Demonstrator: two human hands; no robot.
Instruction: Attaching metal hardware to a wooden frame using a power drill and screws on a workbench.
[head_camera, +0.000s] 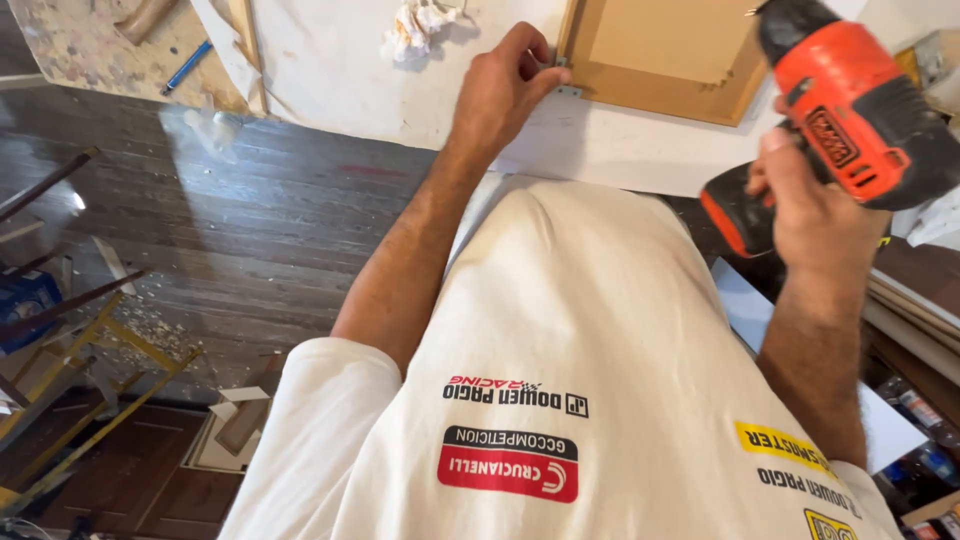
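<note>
Two hands at work: my left hand (505, 85) pinches a small metal bracket (568, 88) against the wooden frame's (660, 60) lower-left corner on the white table (330, 70). My right hand (815, 205) grips the orange drill (850, 100), raised right of the bracket, chuck aimed away from me.

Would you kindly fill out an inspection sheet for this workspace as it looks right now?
Surface: white worktop, scuffed and stained.
Job's things: wooden frame lying flat; small metal bracket at its corner; orange and black cordless drill.
Clutter: crumpled rag; blue pen.
Grippers: left hand pinches at the bracket; right hand grips the drill, raised off the frame.
Cables: nothing seen.
Surroundings: dark wood floor with shavings; yellow metal stand.
</note>
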